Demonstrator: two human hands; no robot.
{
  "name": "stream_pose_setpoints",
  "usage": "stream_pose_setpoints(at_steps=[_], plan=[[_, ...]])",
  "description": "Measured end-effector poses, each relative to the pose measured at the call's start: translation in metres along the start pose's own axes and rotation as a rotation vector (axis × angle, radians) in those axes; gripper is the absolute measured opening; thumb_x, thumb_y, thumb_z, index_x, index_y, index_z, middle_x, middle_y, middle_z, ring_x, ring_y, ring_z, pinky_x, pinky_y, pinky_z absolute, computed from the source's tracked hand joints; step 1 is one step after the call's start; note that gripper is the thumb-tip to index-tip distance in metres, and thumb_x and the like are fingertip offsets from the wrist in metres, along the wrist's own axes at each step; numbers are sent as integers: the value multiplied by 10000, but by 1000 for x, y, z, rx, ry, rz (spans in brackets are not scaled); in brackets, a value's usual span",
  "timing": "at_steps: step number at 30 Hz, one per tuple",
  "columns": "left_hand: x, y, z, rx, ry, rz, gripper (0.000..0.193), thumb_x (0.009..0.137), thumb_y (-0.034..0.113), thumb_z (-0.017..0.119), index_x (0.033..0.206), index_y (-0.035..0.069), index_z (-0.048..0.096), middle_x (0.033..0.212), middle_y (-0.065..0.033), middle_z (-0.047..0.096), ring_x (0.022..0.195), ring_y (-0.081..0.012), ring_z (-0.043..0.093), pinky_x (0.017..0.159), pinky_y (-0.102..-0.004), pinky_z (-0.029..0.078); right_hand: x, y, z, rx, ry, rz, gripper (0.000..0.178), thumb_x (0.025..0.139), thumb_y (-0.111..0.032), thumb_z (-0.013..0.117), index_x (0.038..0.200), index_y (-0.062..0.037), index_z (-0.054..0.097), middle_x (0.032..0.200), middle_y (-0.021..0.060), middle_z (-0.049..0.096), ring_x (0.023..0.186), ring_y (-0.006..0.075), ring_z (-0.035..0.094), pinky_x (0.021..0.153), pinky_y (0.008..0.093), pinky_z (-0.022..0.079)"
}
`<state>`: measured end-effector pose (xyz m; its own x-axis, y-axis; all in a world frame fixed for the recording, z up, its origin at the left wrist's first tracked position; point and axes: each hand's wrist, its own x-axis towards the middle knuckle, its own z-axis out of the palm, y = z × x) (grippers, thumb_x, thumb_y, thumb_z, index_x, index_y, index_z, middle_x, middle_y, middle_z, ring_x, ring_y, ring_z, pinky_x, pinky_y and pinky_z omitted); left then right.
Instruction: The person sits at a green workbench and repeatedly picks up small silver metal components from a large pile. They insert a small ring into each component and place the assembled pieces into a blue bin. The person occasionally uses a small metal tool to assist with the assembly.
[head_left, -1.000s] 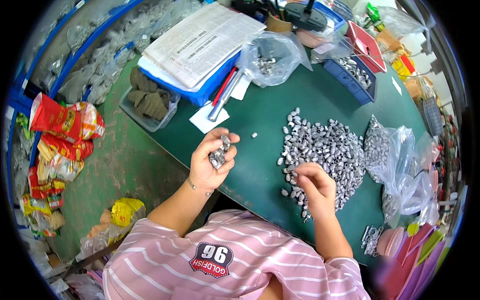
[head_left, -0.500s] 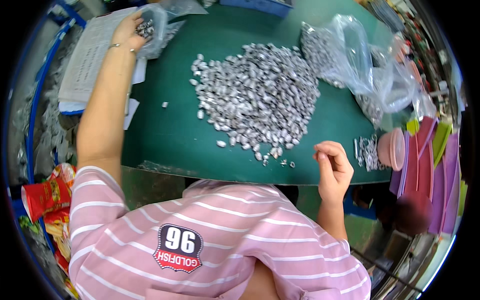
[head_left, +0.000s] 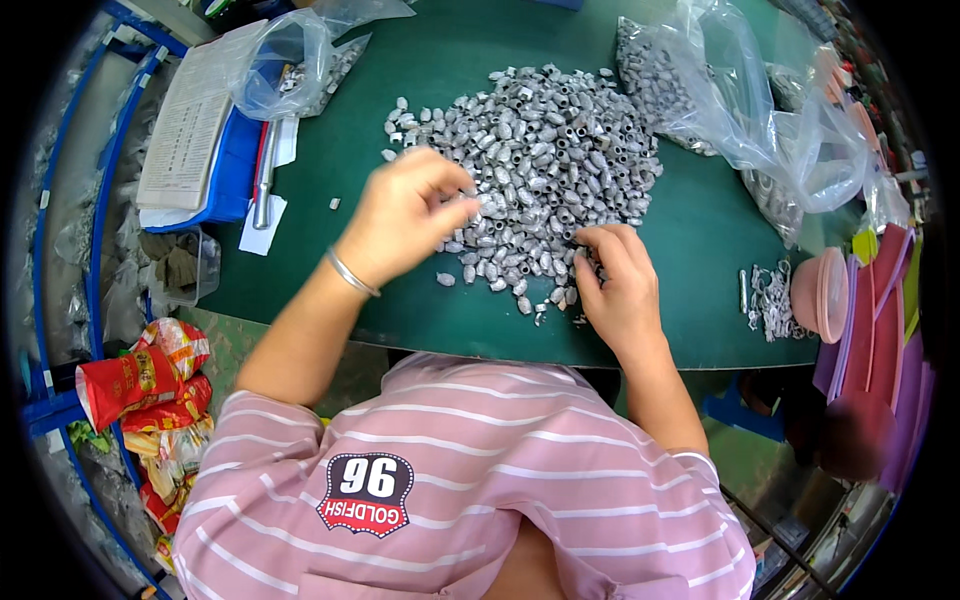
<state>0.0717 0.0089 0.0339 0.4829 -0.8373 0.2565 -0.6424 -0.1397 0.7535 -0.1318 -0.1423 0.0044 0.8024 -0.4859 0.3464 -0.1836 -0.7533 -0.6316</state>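
Green tabletop: small silvery metal pieces heaped; left hand, right hand pinching pieces

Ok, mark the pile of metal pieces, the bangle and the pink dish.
pile of metal pieces (head_left: 545,150), head view, middle of the heap.
bangle (head_left: 350,273), head view, band on the left wrist.
pink dish (head_left: 818,296), head view, its rim.

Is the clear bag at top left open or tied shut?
Open: the clear bag gapes toward the table, with small metal pieces visible inside.

Red snack packets on the floor — pink lid at the table's edge.
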Motion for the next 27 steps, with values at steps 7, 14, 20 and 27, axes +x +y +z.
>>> stream_pose_setpoints(at_steps=[7, 14, 20, 27], plan=[[-21, 3, 34, 70, 84, -38, 266, 691, 66, 721, 931, 24, 615, 805, -75, 544, 603, -171, 532, 555, -280, 459, 10, 4, 14, -98, 42, -15, 198, 667, -67, 698, 833, -45, 591, 881, 93, 555, 802, 287, 566, 687, 375, 465], [-23, 1, 43, 1, 196, 1, 254, 685, -10, 721, 920, 14, 631, 843, -37, 543, 592, -78, 449, 521, -203, 397, 7, 13, 15, 56, 71, 3, 153, 674, -57, 698, 798, -39, 609, 874, 91, 565, 782, 263, 575, 649, 349, 468], [-28, 20, 43, -138, 134, 42, 242, 700, 5, 721, 927, 27, 641, 854, -59, 576, 600, -94, 509, 534, -215, 438, -6, 0, 9, 1094, -87, 536, 149, 786, 7, 635, 928, 12, 589, 883, 84, 607, 677, 126, 601, 577, 217, 488], [-22, 35, 51, -305, -16, 160, 299, 687, 62, 759, 957, 36, 635, 841, -68, 581, 661, -122, 552, 530, -224, 460, -10, -1, 14, 1770, -240, 805, 173, 852, -8, 558, 1021, 19, 585, 901, 128, 644, 731, 174, 643, 604, 258, 542]])
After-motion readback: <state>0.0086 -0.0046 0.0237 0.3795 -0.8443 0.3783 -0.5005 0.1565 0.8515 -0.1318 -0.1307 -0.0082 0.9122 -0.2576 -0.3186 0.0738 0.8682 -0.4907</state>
